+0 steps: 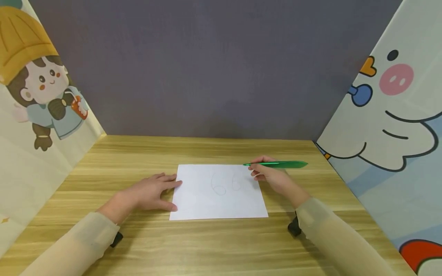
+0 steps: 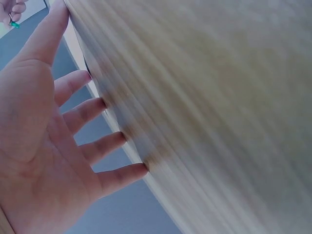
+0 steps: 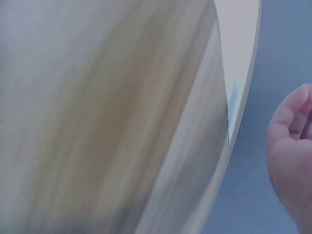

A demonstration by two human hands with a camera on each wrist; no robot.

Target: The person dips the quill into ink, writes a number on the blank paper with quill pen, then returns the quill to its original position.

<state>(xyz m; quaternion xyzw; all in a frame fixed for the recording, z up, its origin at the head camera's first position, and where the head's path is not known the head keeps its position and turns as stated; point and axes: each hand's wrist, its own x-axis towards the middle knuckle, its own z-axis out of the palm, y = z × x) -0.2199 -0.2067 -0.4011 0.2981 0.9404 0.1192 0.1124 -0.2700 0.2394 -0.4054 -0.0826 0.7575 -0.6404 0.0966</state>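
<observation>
A white sheet of paper (image 1: pixel 197 195) lies on the table, with faint pencil-thin marks shaped like two 6s right of its middle. My left hand (image 1: pixel 152 192) rests at the paper's left edge, fingers spread and thumb on the sheet; in the left wrist view the fingertips (image 2: pixel 124 171) touch the table side. Above the paper's upper right corner, my right hand (image 1: pixel 271 177) pinches a green pen (image 1: pixel 286 165) with a broad feather- or leaf-like tail. Its tip points left and looks raised off the sheet. In the right wrist view, the right hand shows only partly and the pen is hidden.
The wood-grain table (image 1: pixel 207 249) runs back to a dark grey panel (image 1: pixel 214 69). Cartoon-printed panels stand on the left (image 1: pixel 45 172) and on the right (image 1: pixel 424 153). Dark devices sit under both cuffs.
</observation>
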